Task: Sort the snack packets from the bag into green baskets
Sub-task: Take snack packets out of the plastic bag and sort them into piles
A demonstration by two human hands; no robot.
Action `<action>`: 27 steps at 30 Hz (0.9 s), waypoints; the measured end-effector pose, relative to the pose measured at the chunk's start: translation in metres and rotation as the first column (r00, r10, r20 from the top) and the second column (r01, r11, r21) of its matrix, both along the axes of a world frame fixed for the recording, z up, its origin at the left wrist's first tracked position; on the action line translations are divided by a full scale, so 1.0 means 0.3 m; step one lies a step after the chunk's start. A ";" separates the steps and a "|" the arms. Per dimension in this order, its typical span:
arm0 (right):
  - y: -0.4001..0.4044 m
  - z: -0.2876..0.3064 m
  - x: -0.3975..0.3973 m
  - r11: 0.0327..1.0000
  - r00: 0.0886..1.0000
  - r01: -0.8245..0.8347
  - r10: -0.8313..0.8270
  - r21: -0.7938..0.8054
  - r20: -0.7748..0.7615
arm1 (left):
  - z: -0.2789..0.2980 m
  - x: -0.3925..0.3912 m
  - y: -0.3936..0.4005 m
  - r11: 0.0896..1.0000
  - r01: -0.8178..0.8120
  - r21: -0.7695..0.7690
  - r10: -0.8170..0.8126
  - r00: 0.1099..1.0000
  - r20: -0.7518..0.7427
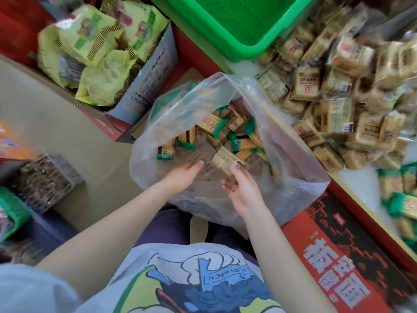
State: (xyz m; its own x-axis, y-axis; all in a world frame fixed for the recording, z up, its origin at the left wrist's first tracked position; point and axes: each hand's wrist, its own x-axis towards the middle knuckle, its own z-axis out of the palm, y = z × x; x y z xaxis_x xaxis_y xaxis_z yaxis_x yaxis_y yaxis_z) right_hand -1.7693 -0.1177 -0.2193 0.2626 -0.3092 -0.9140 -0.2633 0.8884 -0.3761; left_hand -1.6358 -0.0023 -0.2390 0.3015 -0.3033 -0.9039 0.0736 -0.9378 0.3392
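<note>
Head view. A large clear plastic bag point(282, 177) sits open at centre, just beyond the person's lap. Inside lie many small snack packets, tan with green ends point(209, 127), loosely heaped towards the far side of the bag.

The right hand point(242, 188) is inside the bag's mouth and grasps one tan, brown-trimmed snack packet point(226, 159) by its near end, thumb on one face and fingers curled beneath; the packet is tilted, with its far end raised. The left hand point(184, 175) is also in the bag's mouth, just left of that packet, fingers extended and relaxed, holding nothing.

A bright green plastic basket point(237, 26) stands at far centre. On the right, a big heap of tan wrapped packets point(338, 91) lies on a white surface. At far left, an open cardboard box point(149, 82) holds yellow-green pouches point(94, 48). A red printed carton point(338, 256) lies near right. Image is motion-blurred at the edges.
</note>
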 end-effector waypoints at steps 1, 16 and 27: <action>-0.008 0.032 -0.036 0.997 0.998 -0.029 0.032 -0.075 0.049 | 0.039 -0.010 -0.027 0.991 -0.135 -0.018 0.135 0.990 -0.029; -0.362 0.479 -0.369 0.837 0.987 0.077 0.012 -0.542 0.159 | 0.537 -0.283 -0.594 0.706 -0.501 -0.500 0.240 0.834 -0.497; -0.677 0.444 -0.488 0.780 0.980 0.157 -0.201 -0.606 -0.004 | 0.447 -0.321 -0.863 0.691 0.671 -0.269 -0.373 0.650 0.662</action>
State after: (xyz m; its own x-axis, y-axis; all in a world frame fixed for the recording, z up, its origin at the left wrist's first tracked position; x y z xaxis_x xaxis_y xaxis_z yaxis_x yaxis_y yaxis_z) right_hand -1.9158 -0.3210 -0.0861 0.0944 -0.8359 -0.5407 -0.1655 0.5224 -0.8365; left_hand -1.7319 -0.2612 -0.1048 0.3152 -0.8817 -0.3511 -0.7024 -0.4655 0.5385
